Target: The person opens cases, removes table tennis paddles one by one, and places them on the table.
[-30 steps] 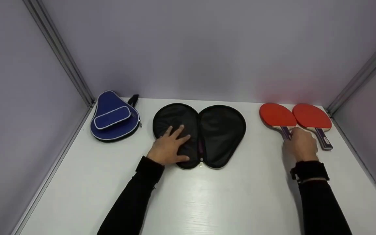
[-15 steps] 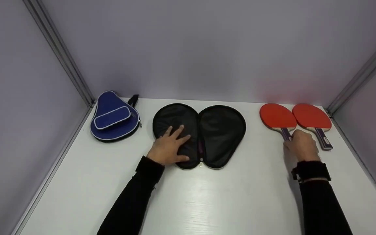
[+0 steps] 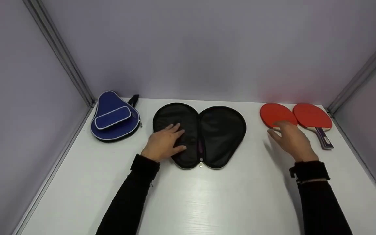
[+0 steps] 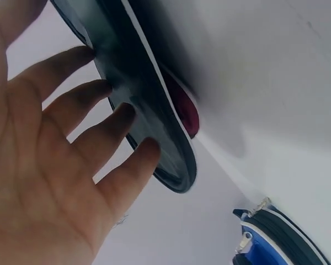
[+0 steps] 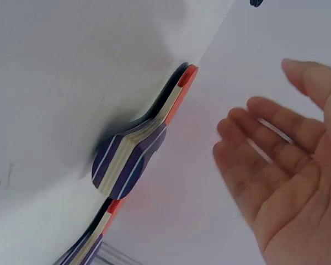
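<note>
Has black case open, with bats outside. Grips nothing with left hand over case or right hand above bats.

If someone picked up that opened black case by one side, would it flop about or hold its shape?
The case would probably bend at the middle, where its two halves join. Each half may hold its shape fairly well, since its edge looks smoothly curved. It seems unlikely to roll, being spread wide and low.

Left hand is spread, right hand loosely curved.
</note>
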A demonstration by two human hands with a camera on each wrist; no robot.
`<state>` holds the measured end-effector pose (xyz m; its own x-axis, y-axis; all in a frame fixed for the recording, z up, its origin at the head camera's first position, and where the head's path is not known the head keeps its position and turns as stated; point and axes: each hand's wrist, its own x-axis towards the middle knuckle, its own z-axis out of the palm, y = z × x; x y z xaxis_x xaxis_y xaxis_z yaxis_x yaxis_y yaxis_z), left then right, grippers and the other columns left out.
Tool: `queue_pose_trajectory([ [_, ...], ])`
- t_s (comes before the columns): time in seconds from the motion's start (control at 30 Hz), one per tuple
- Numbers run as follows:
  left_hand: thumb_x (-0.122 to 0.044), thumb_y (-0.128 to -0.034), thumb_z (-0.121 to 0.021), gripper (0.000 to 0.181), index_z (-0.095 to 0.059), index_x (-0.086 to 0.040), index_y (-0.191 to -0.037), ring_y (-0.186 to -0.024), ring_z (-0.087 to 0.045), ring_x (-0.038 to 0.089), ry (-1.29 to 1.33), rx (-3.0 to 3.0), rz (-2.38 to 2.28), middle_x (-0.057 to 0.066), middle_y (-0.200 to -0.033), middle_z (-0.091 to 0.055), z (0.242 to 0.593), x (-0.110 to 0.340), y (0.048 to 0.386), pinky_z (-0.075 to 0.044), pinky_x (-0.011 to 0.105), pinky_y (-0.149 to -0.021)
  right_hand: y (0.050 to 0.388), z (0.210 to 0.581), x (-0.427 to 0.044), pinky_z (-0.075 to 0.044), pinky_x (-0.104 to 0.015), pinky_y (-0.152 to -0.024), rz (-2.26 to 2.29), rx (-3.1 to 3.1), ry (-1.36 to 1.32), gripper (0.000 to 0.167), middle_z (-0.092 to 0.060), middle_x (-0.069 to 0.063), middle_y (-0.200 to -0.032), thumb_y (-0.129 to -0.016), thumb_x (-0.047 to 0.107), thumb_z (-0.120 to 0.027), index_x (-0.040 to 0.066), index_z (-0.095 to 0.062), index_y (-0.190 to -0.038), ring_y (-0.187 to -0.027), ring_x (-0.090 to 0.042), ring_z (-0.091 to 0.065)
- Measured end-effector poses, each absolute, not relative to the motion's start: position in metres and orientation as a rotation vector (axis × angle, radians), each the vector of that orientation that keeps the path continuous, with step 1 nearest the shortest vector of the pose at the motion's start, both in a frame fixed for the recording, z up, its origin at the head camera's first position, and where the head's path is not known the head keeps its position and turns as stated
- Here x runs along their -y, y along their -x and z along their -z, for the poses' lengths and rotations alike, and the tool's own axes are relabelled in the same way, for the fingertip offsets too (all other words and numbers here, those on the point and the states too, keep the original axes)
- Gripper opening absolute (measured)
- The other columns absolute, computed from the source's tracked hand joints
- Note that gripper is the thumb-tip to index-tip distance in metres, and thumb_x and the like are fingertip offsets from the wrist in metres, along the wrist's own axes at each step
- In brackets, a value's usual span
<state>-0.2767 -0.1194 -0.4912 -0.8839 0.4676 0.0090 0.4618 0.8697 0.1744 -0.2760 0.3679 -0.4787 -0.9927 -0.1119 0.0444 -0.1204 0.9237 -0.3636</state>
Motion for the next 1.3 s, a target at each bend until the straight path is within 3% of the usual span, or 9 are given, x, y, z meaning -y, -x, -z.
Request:
queue_pose_trajectory([
  [0.17,-0.054,-0.1159,-0.071,0.075,-0.056,-0.011,-0.175,-0.173,-0.05,0.038,-0.638,-3.105,-0.29,0.016,-0.185,-0.05,0.488,0.126,0.283,-0.053,0.07,-0.132,0.274,0.478,-0.353,-0.053,-0.076,-0.127,-0.504,3.095,-0.255,0.061,-0.066,-0.034,-0.164,-0.116,0.03,-0.075,-0.005,-0.062,-0.164,-0.155,-0.056,-0.062],
  [0.3,-0.05,-0.1171,-0.07,0.075,-0.054,-0.007,-0.176,-0.171,-0.054,0.04,-0.503,-3.21,-0.39,0.019,-0.182,-0.055,0.486,0.134,0.287,-0.052,0.064,-0.134,0.273,0.478,-0.341,-0.051,-0.075,-0.129,-0.504,3.099,-0.345,0.065,-0.063,-0.032,-0.17,-0.116,0.031,-0.075,-0.003,-0.058,-0.169,-0.161,-0.054,-0.058],
  [0.4,-0.048,-0.1172,-0.07,0.075,-0.052,-0.005,-0.176,-0.17,-0.054,0.041,-0.381,-3.246,-0.502,0.021,-0.181,-0.055,0.486,0.141,0.289,-0.048,0.059,-0.139,0.272,0.479,-0.332,-0.053,-0.073,-0.129,-0.475,3.09,-0.431,0.064,-0.064,-0.031,-0.169,-0.116,0.031,-0.075,-0.003,-0.059,-0.168,-0.159,-0.053,-0.061],
  [0.7,-0.043,-0.1178,-0.067,0.075,-0.051,0.003,-0.175,-0.164,-0.059,0.045,-0.069,-3.209,-0.694,0.026,-0.175,-0.06,0.488,0.155,0.292,-0.052,0.061,-0.135,0.264,0.488,-0.303,-0.059,-0.066,-0.125,-0.359,3.061,-0.612,0.061,-0.065,-0.028,-0.17,-0.115,0.028,-0.077,-0.005,-0.063,-0.164,-0.155,-0.049,-0.066],
  [0.97,-0.046,-0.1209,-0.059,0.076,-0.049,0.008,-0.174,-0.135,-0.079,0.05,-0.042,-3.139,-0.652,0.032,-0.154,-0.074,0.489,0.155,0.293,-0.068,0.066,-0.108,0.259,0.5,-0.288,-0.064,-0.062,-0.121,-0.329,3.074,-0.776,0.05,-0.068,-0.025,-0.168,-0.114,0.025,-0.079,0.0,-0.073,-0.157,-0.153,-0.046,-0.07],
  [1.3,-0.044,-0.1225,-0.057,0.072,-0.05,0.004,-0.175,-0.145,-0.074,0.048,-0.076,-3.17,-0.696,0.028,-0.162,-0.071,0.48,0.151,0.291,-0.063,0.065,-0.117,0.26,0.505,-0.286,-0.063,-0.064,-0.121,-0.377,3.063,-0.853,0.043,-0.075,-0.026,-0.159,-0.114,0.021,-0.077,-0.003,-0.077,-0.149,-0.145,-0.047,-0.075],
])
